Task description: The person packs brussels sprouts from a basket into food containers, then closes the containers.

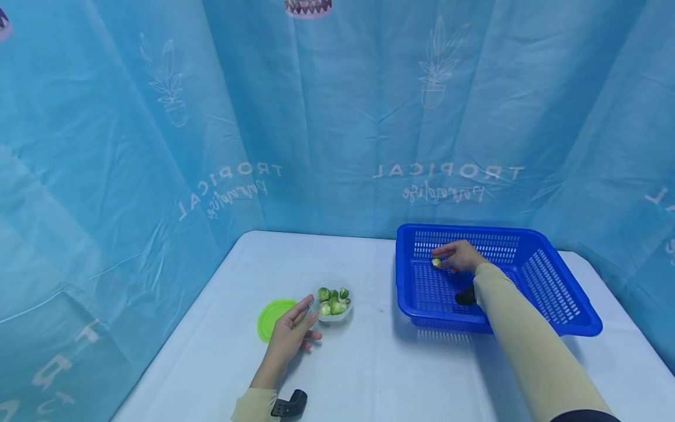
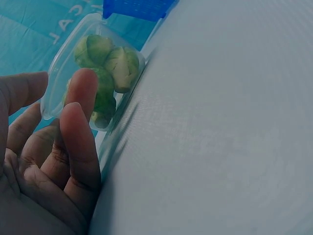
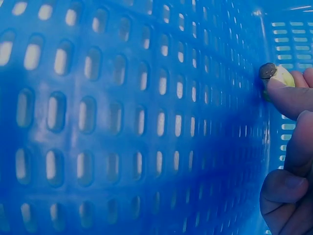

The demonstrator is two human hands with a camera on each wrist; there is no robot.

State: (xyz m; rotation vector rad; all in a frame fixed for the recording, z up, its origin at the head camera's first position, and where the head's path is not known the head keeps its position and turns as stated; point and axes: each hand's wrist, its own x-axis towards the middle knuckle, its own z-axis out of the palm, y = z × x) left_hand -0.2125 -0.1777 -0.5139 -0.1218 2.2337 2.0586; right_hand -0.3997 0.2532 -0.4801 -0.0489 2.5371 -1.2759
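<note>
Inside the blue plastic basket (image 1: 422, 319), my right hand (image 1: 460, 257) pinches a Brussels sprout (image 1: 436, 262) between thumb and fingers. Its brownish cut stem end shows in the right wrist view, close to the basket's wall. My left hand (image 1: 290, 331) is beside a small clear plastic container (image 1: 333, 318), its fingers relaxed and parted, with nothing held. Several green Brussels sprouts (image 1: 332, 300) lie in that container. Whether the left fingertips touch the container's rim, I cannot tell.
A bright green round lid (image 1: 269, 319) lies on the white table (image 1: 364, 375), partly behind the left hand. Blue printed curtains (image 1: 337, 117) hang around the table's back and sides. The basket takes up the table's right rear part.
</note>
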